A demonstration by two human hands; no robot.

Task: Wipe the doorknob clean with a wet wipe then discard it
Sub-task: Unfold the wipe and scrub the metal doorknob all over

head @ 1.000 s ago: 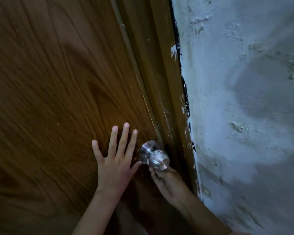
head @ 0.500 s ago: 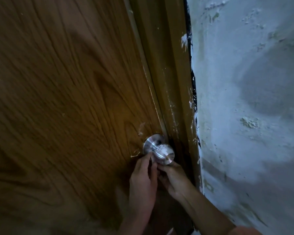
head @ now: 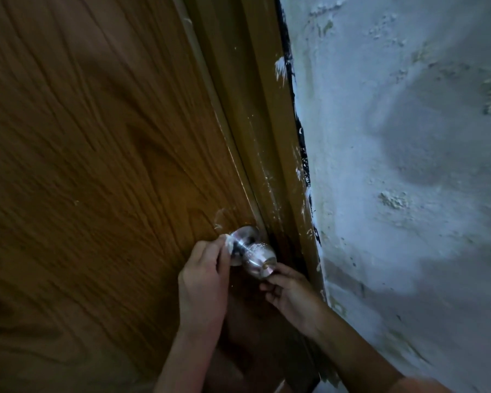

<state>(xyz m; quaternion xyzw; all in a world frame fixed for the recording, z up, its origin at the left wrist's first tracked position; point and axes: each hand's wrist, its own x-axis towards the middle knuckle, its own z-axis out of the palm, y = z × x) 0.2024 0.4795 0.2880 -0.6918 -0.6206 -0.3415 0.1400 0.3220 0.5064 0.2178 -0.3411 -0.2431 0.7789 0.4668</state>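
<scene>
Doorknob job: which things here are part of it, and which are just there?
Part of it:
doorknob
wipe
left hand
right hand

Just there:
door
door frame
wall

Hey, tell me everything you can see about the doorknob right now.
The doorknob is a round, shiny silver metal knob on a narrower neck with a circular base plate, mounted near the right edge of the wooden door, beside the frame. Its rounded top carries whitish speckles, and its end face has a small brass-coloured centre. The left hand presses a bit of white wipe against the neck and plate, while the right hand touches the knob's front from below.
</scene>
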